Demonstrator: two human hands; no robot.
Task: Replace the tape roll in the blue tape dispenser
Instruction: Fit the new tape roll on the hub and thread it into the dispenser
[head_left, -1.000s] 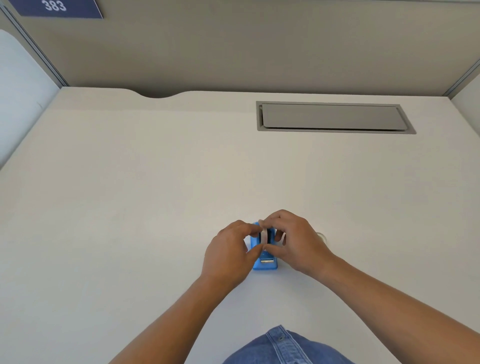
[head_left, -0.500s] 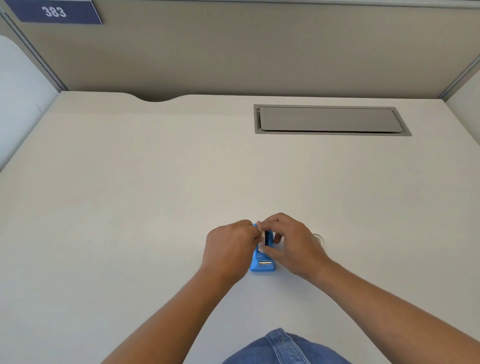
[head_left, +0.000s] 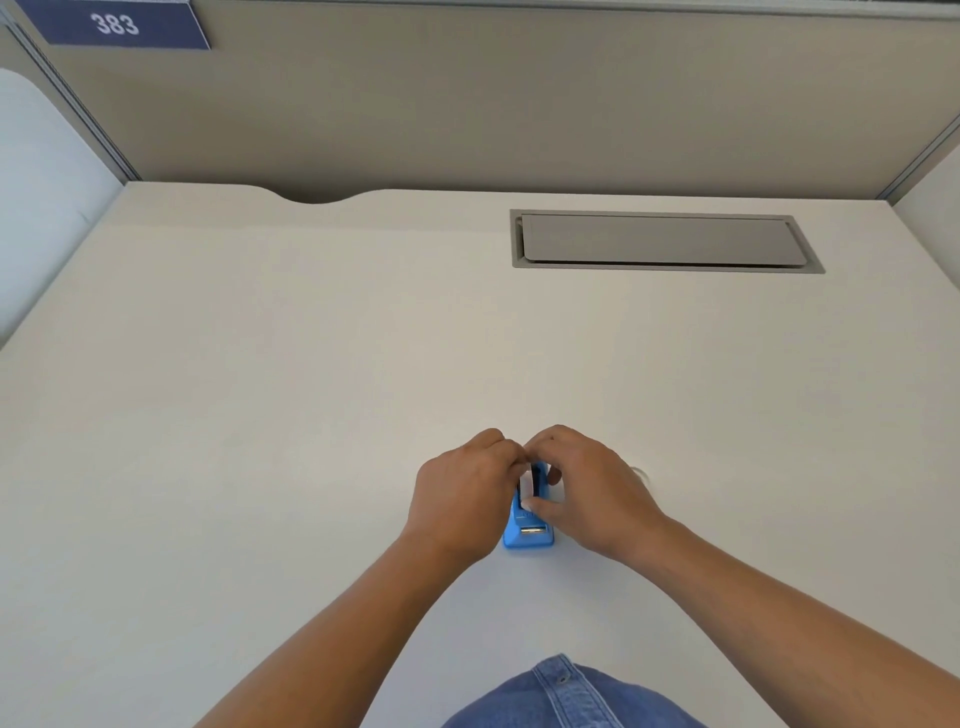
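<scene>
Head view. Blue tape dispenser sits on the pale desk, near the front edge and a little right of centre, its cutter end toward the person. Both hands close in over its far half.

Left hand: fingers curled inward, tips meeting the top of the dispenser; knuckles hide what the tips are pinching, so its hold cannot be told for certain.

Right hand: fingers bent over the top, thumb pressed low against the dispenser's right side. A white tape roll shows in the gap between the two hands, seated in the dispenser's slot; the right thumb and forefinger appear closed on it.

A pale, half-hidden ring-shaped object lies on the desk just beyond the right hand; too obscured to name.

Grey cable hatch set in the desk, far right. Number plate reading 383 on the partition, upper left. Denim garment at bottom edge.
</scene>
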